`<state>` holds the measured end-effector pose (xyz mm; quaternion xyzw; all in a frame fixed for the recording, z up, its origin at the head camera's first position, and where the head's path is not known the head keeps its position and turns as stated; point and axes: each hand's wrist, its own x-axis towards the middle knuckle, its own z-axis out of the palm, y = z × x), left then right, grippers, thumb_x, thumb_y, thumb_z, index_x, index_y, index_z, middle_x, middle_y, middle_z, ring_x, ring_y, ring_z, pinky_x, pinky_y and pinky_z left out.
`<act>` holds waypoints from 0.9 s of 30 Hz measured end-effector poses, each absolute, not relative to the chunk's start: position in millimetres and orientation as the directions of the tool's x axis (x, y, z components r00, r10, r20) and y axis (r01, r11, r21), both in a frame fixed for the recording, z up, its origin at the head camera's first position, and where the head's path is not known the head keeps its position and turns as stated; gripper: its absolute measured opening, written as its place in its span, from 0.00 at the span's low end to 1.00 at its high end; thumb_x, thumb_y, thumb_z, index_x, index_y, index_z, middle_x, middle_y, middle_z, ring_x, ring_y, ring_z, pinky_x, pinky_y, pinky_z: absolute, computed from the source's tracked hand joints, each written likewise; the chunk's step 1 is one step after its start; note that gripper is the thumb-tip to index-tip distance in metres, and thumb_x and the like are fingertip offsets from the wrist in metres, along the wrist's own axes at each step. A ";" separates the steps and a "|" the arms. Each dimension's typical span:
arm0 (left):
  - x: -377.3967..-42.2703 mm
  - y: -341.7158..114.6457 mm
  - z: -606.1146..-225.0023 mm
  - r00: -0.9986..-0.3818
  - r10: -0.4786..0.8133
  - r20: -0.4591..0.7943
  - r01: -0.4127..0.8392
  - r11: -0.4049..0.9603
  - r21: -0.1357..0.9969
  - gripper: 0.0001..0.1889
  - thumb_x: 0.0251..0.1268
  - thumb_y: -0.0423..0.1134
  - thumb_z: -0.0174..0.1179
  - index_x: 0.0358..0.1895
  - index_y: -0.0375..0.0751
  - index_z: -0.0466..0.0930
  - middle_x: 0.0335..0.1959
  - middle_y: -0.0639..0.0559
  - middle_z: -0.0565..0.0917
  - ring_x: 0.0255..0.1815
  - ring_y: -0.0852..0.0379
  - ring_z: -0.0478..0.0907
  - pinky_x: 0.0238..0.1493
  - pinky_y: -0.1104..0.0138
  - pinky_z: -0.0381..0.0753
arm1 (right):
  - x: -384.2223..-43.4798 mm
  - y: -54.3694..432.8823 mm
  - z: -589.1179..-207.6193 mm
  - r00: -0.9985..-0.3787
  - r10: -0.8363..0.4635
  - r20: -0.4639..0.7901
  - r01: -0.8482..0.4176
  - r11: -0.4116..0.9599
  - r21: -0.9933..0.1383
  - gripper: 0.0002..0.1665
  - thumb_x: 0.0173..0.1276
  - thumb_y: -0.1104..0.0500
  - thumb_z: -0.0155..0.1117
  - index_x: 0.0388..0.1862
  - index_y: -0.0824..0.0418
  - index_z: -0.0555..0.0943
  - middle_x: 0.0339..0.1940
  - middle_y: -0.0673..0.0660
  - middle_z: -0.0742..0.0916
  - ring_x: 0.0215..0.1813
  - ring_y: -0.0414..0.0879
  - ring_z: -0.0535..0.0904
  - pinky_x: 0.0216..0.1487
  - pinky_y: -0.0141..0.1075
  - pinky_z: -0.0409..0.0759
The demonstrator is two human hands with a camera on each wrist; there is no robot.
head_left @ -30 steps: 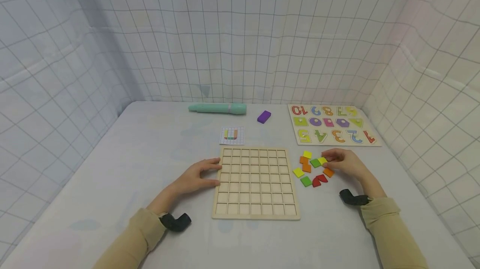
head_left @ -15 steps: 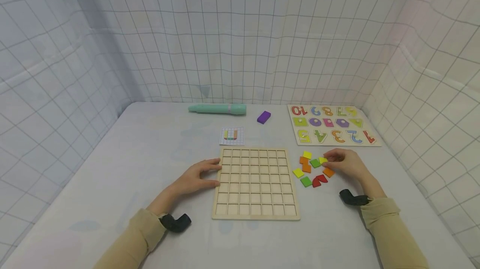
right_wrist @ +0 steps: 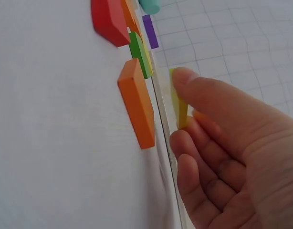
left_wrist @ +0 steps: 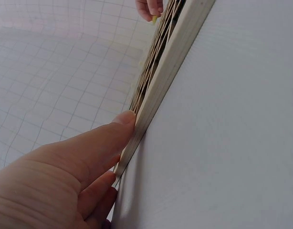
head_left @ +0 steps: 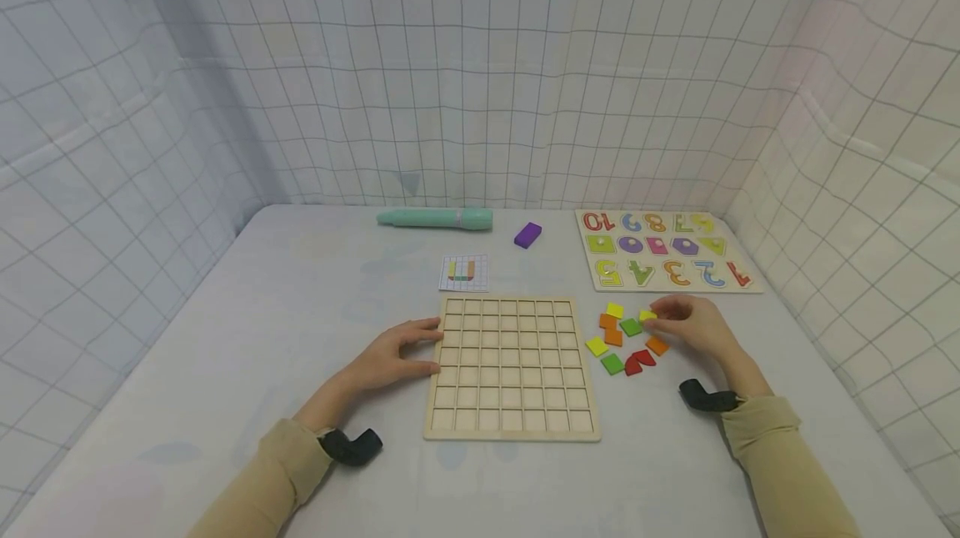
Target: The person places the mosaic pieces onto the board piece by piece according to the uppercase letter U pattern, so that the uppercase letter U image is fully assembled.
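Observation:
My left hand (head_left: 386,359) rests at the left edge of a wooden grid board (head_left: 512,367), its thumb and fingertips touching the frame. In the left wrist view the thumb lies against the side of the board (left_wrist: 158,78). My right hand (head_left: 697,328) pinches a yellow square tile (right_wrist: 178,102) between thumb and fingers, lifted off the table in the right wrist view. Beside it on the table are a green tile (head_left: 631,327), an orange tile (head_left: 657,345) and two red rounded pieces (head_left: 643,358). More yellow, orange and green tiles lie between that hand and the board.
Behind the board lies a small gridded card (head_left: 463,272) with a coloured U-shaped pattern. Farther back are a teal marker (head_left: 435,218) and a purple block (head_left: 528,234). A number puzzle board (head_left: 663,251) sits at the back right. Gridded cloth walls surround the table.
My right hand has drawn slightly right with the yellow tile, away from the green tile beside it. The left hand stays in place at the board.

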<state>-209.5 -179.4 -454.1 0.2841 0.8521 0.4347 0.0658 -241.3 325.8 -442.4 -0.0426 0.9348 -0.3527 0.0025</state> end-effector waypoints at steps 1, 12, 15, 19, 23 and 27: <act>-208.7 -179.4 -453.2 -0.829 0.543 0.135 0.428 0.460 0.778 0.29 0.55 0.46 0.68 0.60 0.39 0.75 0.69 0.43 0.65 0.71 0.41 0.55 0.68 0.46 0.54 | -241.5 324.3 -440.0 -0.996 -0.084 0.033 -0.085 0.743 -0.664 0.32 0.54 0.39 0.70 0.48 0.62 0.81 0.39 0.57 0.83 0.42 0.50 0.75 0.42 0.37 0.75; -208.2 -179.6 -453.8 -0.824 0.548 0.144 0.438 0.454 0.776 0.29 0.56 0.46 0.67 0.61 0.39 0.74 0.69 0.43 0.64 0.71 0.41 0.55 0.67 0.46 0.55 | -246.7 279.1 -405.4 -0.977 -0.162 0.139 -0.212 0.651 -0.729 0.28 0.54 0.42 0.71 0.45 0.60 0.81 0.39 0.55 0.84 0.40 0.48 0.79 0.40 0.33 0.78; -208.6 -179.9 -455.4 -0.824 0.548 0.144 0.438 0.454 0.776 0.29 0.56 0.46 0.67 0.61 0.39 0.74 0.69 0.43 0.64 0.71 0.41 0.55 0.67 0.46 0.55 | -253.0 257.2 -396.1 -0.966 -0.203 0.163 -0.254 0.602 -0.757 0.26 0.54 0.43 0.72 0.45 0.60 0.82 0.39 0.55 0.85 0.40 0.47 0.79 0.40 0.33 0.79; -208.0 -180.1 -455.4 -0.829 0.542 0.140 0.435 0.465 0.771 0.29 0.56 0.47 0.67 0.61 0.40 0.75 0.69 0.43 0.65 0.70 0.41 0.56 0.67 0.46 0.56 | -261.3 224.4 -385.5 -0.944 -0.274 0.184 -0.309 0.538 -0.784 0.25 0.54 0.46 0.73 0.45 0.60 0.82 0.40 0.55 0.85 0.39 0.46 0.80 0.40 0.33 0.79; -207.8 -179.4 -453.8 -0.829 0.541 0.143 0.438 0.468 0.768 0.30 0.55 0.48 0.67 0.60 0.39 0.75 0.68 0.44 0.65 0.70 0.42 0.56 0.67 0.46 0.56 | -266.6 192.4 -379.6 -0.927 -0.329 0.181 -0.330 0.488 -0.808 0.24 0.54 0.47 0.74 0.44 0.61 0.83 0.38 0.55 0.85 0.39 0.47 0.80 0.41 0.36 0.80; -206.9 -179.4 -452.5 -0.830 0.542 0.135 0.428 0.462 0.777 0.30 0.55 0.47 0.68 0.60 0.39 0.75 0.69 0.44 0.65 0.71 0.42 0.56 0.67 0.47 0.55 | -272.4 164.0 -381.3 -0.907 -0.382 0.179 -0.351 0.448 -0.823 0.23 0.54 0.49 0.74 0.44 0.62 0.82 0.37 0.54 0.85 0.38 0.47 0.80 0.40 0.38 0.80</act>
